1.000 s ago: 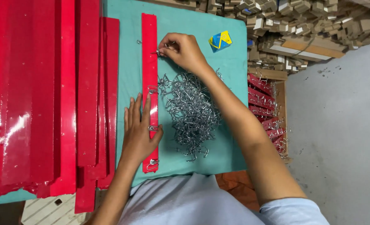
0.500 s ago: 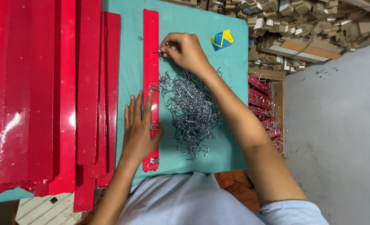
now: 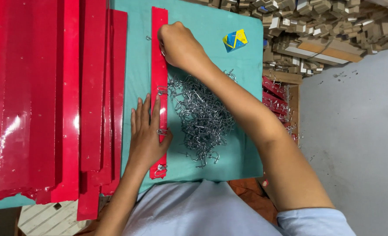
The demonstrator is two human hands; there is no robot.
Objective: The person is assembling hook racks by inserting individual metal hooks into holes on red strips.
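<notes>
nearest the camera, a light blue shirt is filling the bottom edge, and both bare forearms are reaching out from it over a teal table top. the left hand is lying flat on the near part of a narrow red strip, fingers stretched out and a little apart, pressing it down rather than gripping it. small metal hooks are sitting in the strip just beside that hand and at its near end. just right of the strip, a loose heap of silver wire hooks is spreading over the teal cloth. further out, the right hand is curling over the strip's far part, fingers bunched together at its edge; what they are pinching is hidden. to the left, long glossy red panels are lying stacked side by side, overlapping. beyond the right hand a small blue and yellow box is resting on the cloth. farthest off, a jumble of cardboard pieces is piling along the top, with a grey floor on the right and a crate of red strips beside the table.
</notes>
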